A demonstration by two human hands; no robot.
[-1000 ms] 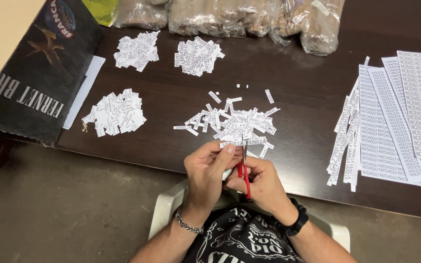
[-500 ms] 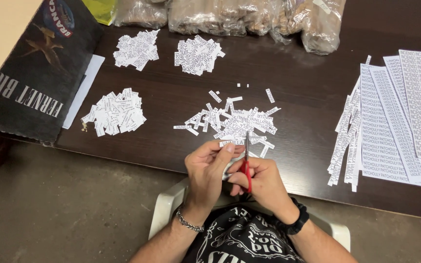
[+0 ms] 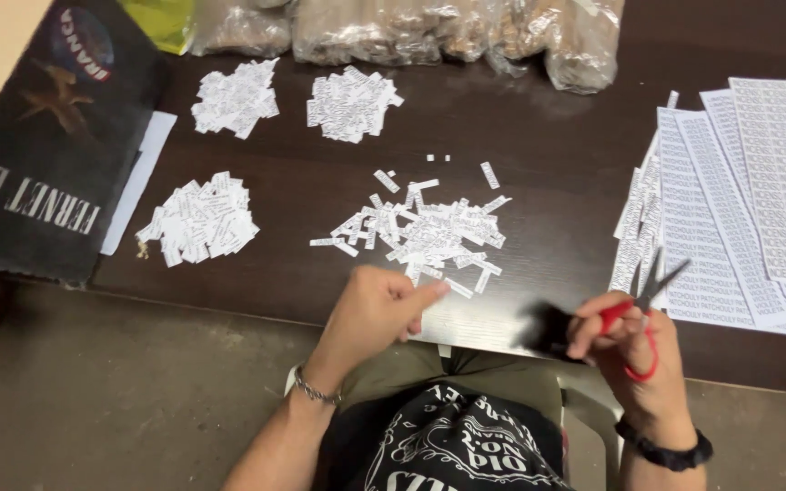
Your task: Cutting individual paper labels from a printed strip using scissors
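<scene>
The scissors (image 3: pixel 640 305) have red handles and dark blades that stand open, tips pointing up and to the right, over the near edge of the dark table just beside the printed sheets. The paper slips (image 3: pixel 425 232), small white rectangles with dark print, lie in a loose scattered heap at the table's middle, a few strays apart from it.

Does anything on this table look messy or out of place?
Mostly tidy: three neat heaps of paper slips, such as the left heap. The middle pile is looser, with stray slips scattered apart from it on the dark table. The right hand holds red-handled scissors; the left hand is beside the pile.
</scene>
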